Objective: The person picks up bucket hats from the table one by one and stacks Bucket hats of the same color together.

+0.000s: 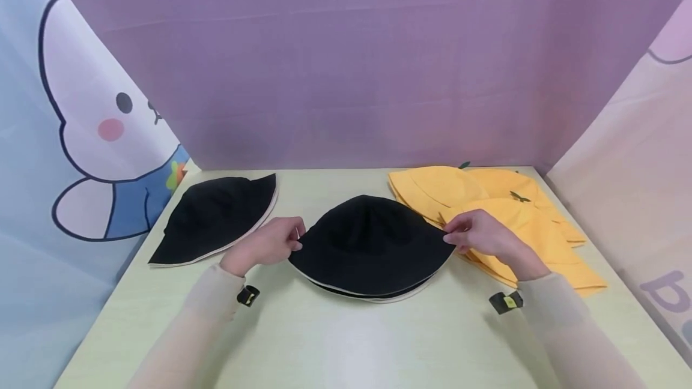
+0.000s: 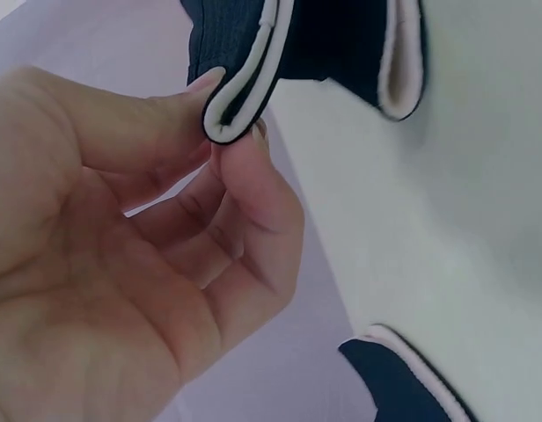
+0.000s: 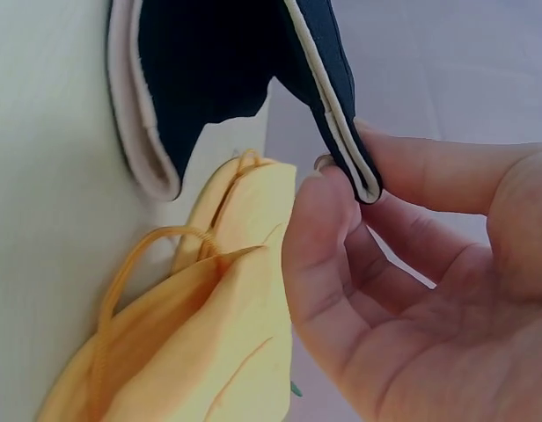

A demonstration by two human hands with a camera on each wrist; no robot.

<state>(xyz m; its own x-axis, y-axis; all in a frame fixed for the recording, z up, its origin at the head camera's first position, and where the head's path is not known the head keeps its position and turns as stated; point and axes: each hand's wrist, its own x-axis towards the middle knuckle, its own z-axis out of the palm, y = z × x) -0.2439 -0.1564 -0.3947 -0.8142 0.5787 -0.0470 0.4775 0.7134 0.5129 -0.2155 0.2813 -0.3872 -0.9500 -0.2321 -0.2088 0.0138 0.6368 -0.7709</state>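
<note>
A black bucket hat [image 1: 370, 245] with pale trim, folded flat, is held level over the middle of the table by both hands. My left hand [image 1: 274, 241] pinches the left end of its brim [image 2: 240, 88] between thumb and fingers. At the opposite end, my right hand [image 1: 483, 234] pinches the brim [image 3: 346, 145] the same way. Under the held brim, a second folded black brim [image 2: 403, 61] with pale trim shows in both wrist views, apart from the fingers. Another black hat [image 1: 213, 218] lies flat at the left, beside my left hand.
Several yellow hats [image 1: 519, 233] with small green leaves overlap on the right of the table [image 1: 346, 341], partly behind my right hand. A yellow cord [image 3: 121, 281] loops from one. A purple cloth [image 1: 346, 65] hangs behind, with printed curtains [image 1: 124, 197] at the sides.
</note>
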